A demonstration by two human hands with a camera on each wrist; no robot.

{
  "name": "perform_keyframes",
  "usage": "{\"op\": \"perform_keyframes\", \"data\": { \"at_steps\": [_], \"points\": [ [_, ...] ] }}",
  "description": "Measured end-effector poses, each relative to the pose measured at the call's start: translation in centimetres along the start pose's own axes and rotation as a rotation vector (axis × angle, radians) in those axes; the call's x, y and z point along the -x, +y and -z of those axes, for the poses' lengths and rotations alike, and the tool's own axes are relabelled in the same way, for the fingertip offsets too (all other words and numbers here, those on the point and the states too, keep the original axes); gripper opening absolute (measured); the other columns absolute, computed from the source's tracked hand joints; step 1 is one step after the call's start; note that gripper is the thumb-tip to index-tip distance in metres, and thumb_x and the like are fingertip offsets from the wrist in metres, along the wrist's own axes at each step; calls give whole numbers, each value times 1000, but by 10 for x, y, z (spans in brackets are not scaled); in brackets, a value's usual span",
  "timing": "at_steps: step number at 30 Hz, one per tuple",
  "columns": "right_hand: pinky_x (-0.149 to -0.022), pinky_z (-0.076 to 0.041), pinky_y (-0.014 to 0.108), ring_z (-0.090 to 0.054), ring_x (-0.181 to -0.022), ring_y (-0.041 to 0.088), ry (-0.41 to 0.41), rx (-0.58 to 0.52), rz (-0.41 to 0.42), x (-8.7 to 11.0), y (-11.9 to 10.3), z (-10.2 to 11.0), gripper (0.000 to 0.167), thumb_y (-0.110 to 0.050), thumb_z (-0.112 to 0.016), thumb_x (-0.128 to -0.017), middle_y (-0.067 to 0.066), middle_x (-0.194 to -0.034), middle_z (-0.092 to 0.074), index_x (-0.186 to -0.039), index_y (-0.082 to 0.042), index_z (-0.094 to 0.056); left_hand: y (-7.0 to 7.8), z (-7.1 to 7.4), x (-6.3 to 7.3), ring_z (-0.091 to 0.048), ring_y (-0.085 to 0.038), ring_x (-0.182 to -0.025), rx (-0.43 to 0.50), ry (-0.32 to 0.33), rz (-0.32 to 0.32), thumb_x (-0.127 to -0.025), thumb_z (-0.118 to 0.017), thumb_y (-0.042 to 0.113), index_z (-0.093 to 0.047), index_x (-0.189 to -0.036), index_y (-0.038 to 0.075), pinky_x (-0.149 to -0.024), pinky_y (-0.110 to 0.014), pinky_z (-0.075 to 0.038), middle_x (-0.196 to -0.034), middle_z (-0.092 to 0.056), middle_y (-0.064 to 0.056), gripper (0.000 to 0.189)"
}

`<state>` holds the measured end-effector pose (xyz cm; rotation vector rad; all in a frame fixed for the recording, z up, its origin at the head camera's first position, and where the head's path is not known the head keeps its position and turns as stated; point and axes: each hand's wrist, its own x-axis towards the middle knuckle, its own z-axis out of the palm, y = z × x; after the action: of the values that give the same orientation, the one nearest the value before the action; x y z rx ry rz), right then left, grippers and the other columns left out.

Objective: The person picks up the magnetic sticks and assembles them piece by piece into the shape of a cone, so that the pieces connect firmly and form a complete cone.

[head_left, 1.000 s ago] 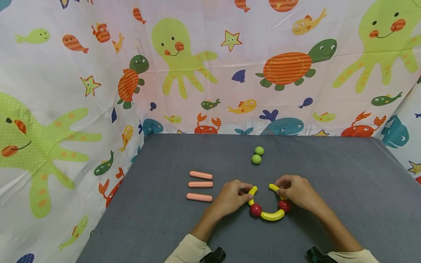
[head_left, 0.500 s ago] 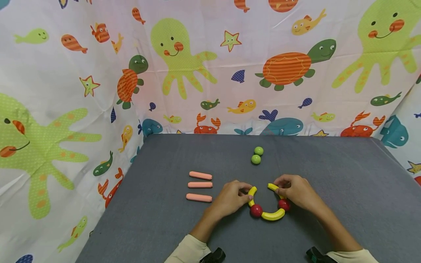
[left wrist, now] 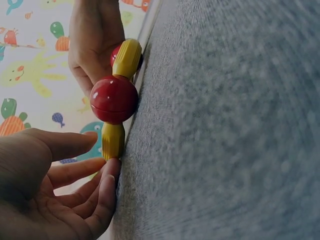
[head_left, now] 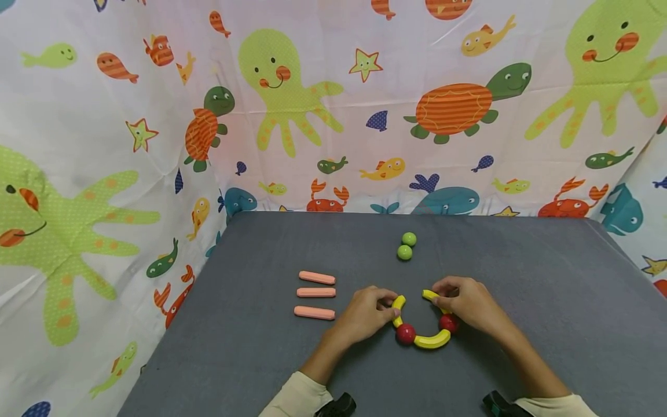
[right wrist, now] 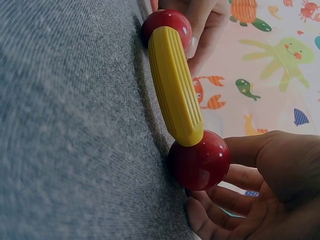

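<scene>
Yellow curved, banana-shaped toy pieces and red balls form a U on the grey table. In the head view my left hand (head_left: 365, 313) pinches the left yellow piece (head_left: 398, 303) between thumb and fingers. My right hand (head_left: 469, 299) pinches the right yellow piece (head_left: 429, 295), partly covering it. A left red ball (head_left: 406, 333) and a right red ball (head_left: 449, 323) sit at the ends of the bottom yellow piece (head_left: 432, 340). The left wrist view shows fingertips at the ridged yellow piece (left wrist: 113, 140). In the right wrist view the near red ball (right wrist: 200, 161) hides the held piece.
Several pink sticks (head_left: 315, 292) lie in a stack of rows left of the hands. Two green balls (head_left: 405, 252) stand farther back on the grey table (head_left: 521, 255). A curtain (head_left: 323, 104) printed with sea animals hangs behind and at the sides.
The far end of the right yellow piece has shifted very slightly left with the right hand. The left hand keeps its hold in about the same place.
</scene>
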<state>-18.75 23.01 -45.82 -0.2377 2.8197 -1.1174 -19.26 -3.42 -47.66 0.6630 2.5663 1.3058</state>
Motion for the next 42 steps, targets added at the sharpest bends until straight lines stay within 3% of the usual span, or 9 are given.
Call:
{"op": "perform_keyframes", "data": {
  "at_steps": [7,13,21,27,33,42],
  "points": [
    [-62,-45,29,-60,-81,15,-7,-15,-2,0,2,0,25,-24,-79,-96,-1,-93,-69,-114,-7,-77,-4,4,-2,-65,-5,-91,18,31,20,-100,-75,22,-75,-127,6,-80,-23,-55,-110,-71,-2,32],
    [-61,-45,28,-59,-79,17,-10,-37,-12,2,1,0,25,-22,-79,-95,0,-91,-69,-116,-7,-77,1,11,-14,-68,-12,-99,28,89,-7,-103,-72,23,-73,-132,5,-88,-28,-57,-117,-70,-6,34],
    [-60,-45,28,-58,-76,17,-12,-54,-13,2,3,-1,25,-21,-78,-96,1,-90,-69,-116,-6,-76,5,12,-49,-68,-25,-113,46,213,-40,-102,-74,23,-71,-134,7,-97,-38,-57,-127,-67,-13,37],
    [-60,-44,28,-57,-77,17,-18,-71,-27,3,5,1,27,-22,-79,-96,1,-90,-67,-116,-4,-76,8,8,-77,-67,-29,-116,26,257,-26,-100,-77,24,-71,-135,7,-99,-41,-56,-129,-65,-14,39],
    [-59,-44,27,-57,-74,16,-15,-74,-22,3,4,1,26,-22,-79,-96,1,-90,-68,-116,-6,-76,6,8,-97,-65,-28,-114,31,265,3,-97,-80,25,-70,-137,8,-96,-40,-55,-129,-64,-15,44],
    [-60,-45,27,-58,-75,15,-9,-71,-11,1,4,1,24,-20,-78,-96,1,-90,-70,-115,-6,-77,-2,3,-114,-65,-23,-113,12,213,82,-96,-82,30,-69,-139,11,-94,-35,-55,-132,-65,-10,49]
  ]
}}
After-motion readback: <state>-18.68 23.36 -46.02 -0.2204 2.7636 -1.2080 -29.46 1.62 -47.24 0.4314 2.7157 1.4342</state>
